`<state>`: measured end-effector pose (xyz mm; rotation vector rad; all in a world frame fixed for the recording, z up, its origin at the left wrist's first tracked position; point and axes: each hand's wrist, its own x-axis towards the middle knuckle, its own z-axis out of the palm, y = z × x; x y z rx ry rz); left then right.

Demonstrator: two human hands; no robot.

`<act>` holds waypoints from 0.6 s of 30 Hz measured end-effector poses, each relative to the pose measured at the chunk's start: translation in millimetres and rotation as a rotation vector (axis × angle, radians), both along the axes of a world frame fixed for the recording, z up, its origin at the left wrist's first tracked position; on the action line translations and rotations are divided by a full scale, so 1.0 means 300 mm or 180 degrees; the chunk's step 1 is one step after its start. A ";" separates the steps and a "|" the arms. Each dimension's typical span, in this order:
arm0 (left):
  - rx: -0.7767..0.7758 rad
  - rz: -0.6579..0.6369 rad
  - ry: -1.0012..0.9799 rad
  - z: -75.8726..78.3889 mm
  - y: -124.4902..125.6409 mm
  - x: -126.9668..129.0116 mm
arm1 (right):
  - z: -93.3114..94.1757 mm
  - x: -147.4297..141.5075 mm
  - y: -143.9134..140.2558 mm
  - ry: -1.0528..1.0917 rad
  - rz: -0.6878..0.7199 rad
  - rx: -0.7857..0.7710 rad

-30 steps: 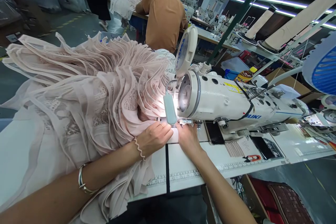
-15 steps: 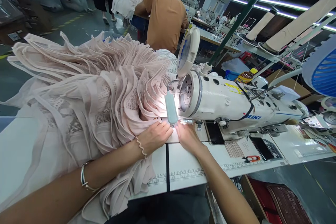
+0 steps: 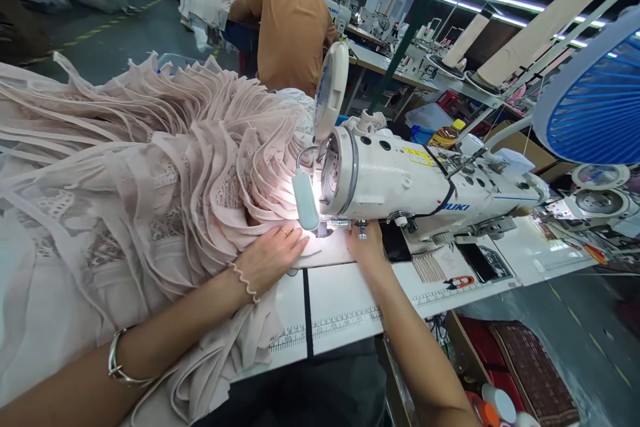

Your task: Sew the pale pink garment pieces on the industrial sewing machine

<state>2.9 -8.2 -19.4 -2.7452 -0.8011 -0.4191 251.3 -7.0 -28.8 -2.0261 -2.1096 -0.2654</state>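
A large heap of pale pink lace-trimmed fabric covers the left of the sewing table and runs up to the sewing machine. My left hand lies on the near edge of this fabric with its fingers stretched towards the lit needle area. A small light-green lamp hangs just above its fingertips and hides part of the needle area. My right hand reaches under the machine's arm, right of the needle area. Its fingers are mostly hidden behind machine parts, so any hold is unclear.
Right of my right hand lie a dark phone, orange-handled snips and another dark flat device. A ruler strip runs along the table's front edge. A blue fan stands at right. A person in a brown shirt sits ahead.
My right hand has moved right, away from my left hand, and under the machine's arm. My left hand's fingers have straightened from a bent grip on the fabric. The view has shifted.
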 end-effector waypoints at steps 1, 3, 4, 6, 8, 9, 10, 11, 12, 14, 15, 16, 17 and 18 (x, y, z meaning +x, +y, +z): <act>-0.0008 -0.0041 -0.0035 -0.006 0.006 0.000 | 0.004 -0.006 -0.018 -0.0095 -0.0078 0.0035; 0.0059 -0.0184 -0.0136 -0.030 0.015 0.003 | 0.010 -0.016 -0.058 -0.0238 -0.0165 0.0136; 0.0104 -0.0238 -0.0190 -0.046 0.018 0.005 | 0.011 -0.020 -0.076 -0.0306 -0.0140 0.0177; 0.0118 -0.0280 -0.0274 -0.077 0.018 0.010 | 0.013 -0.023 -0.105 -0.0370 -0.0017 0.0213; 0.0053 -0.0255 -0.0311 -0.098 0.016 0.013 | 0.014 -0.023 -0.122 -0.0334 0.0072 0.0232; 0.0017 -0.0251 -0.0304 -0.104 0.015 0.013 | 0.014 -0.022 -0.126 -0.0296 0.0094 0.0267; -0.0004 -0.0249 -0.0295 -0.106 0.014 0.014 | 0.014 -0.021 -0.128 -0.0253 0.0067 0.0335; -0.0006 -0.0245 -0.0287 -0.106 0.013 0.013 | 0.014 -0.019 -0.129 -0.0214 -0.0025 0.0432; 0.0004 -0.0239 -0.0277 -0.104 0.012 0.013 | 0.013 -0.016 -0.129 -0.0181 -0.0182 0.0541; 0.0035 -0.0234 -0.0250 -0.098 0.012 0.012 | 0.008 -0.008 -0.124 -0.0100 -0.0586 0.0723; 0.0051 -0.0231 -0.0237 -0.096 0.012 0.012 | 0.004 -0.004 -0.120 -0.0039 -0.0731 0.0763; 0.0066 -0.0232 -0.0229 -0.095 0.011 0.012 | 0.000 0.000 -0.116 0.0036 -0.0778 0.0766; 0.0073 -0.0233 -0.0227 -0.095 0.011 0.013 | -0.004 0.002 -0.112 0.0118 -0.0725 0.0746; 0.0066 -0.0231 -0.0233 -0.096 0.011 0.013 | -0.008 0.002 -0.108 0.0190 -0.0599 0.0708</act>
